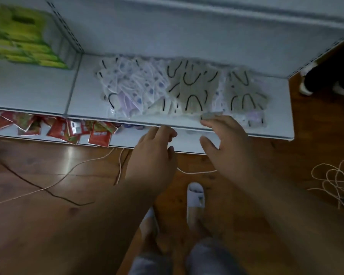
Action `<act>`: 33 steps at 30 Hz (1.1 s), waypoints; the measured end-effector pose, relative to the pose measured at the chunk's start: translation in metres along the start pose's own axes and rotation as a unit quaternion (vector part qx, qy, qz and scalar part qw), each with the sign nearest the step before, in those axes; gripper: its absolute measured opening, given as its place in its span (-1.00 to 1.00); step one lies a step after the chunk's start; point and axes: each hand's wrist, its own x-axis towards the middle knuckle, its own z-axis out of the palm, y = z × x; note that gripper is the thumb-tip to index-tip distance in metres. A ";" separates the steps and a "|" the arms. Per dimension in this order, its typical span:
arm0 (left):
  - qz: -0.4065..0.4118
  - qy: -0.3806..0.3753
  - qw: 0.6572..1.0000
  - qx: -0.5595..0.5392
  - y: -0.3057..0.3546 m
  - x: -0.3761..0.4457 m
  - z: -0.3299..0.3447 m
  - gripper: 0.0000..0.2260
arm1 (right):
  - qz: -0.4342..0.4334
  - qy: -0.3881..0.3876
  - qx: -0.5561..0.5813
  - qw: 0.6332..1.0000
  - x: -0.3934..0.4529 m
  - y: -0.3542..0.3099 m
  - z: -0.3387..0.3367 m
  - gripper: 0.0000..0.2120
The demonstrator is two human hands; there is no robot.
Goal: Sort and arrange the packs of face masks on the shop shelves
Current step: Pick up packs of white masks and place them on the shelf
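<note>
White shop shelf [83,92] stands over a wooden floor [48,175]. At its front edge, the right hand [228,141] spreads its fingers, fingertips touching a mask pack [211,115] there; the left hand [157,145] hovers just below the edge, loosely curled, holding nothing. Packs of face masks [167,86] lie overlapped along the shelf. Red sachets [68,130] crowd the lower shelf; cords [68,175] trail across the floor.

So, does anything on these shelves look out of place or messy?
Yes. The face mask packs lie in an overlapping heap, not in rows. On the lower shelf, red sachets are strewn at odd angles. Loose cord trails on the floor.
</note>
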 end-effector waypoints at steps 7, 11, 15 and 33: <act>-0.037 -0.004 0.999 0.019 -0.030 0.058 0.068 -0.70 | 0.032 -0.090 -0.020 0.995 0.085 0.056 0.086 -0.52; -0.072 -0.007 0.997 0.012 -0.041 0.087 0.086 -0.68 | 0.056 -0.166 -0.128 0.976 0.146 0.075 0.113 -0.36; -0.108 -0.035 0.993 -0.014 -0.047 0.113 0.098 -0.65 | 0.050 -0.183 -0.208 0.960 0.166 0.096 0.125 -0.34; -0.403 0.027 0.768 -0.497 -0.070 0.158 0.099 -0.87 | 0.016 -0.110 -0.072 0.991 0.172 0.083 0.133 -0.48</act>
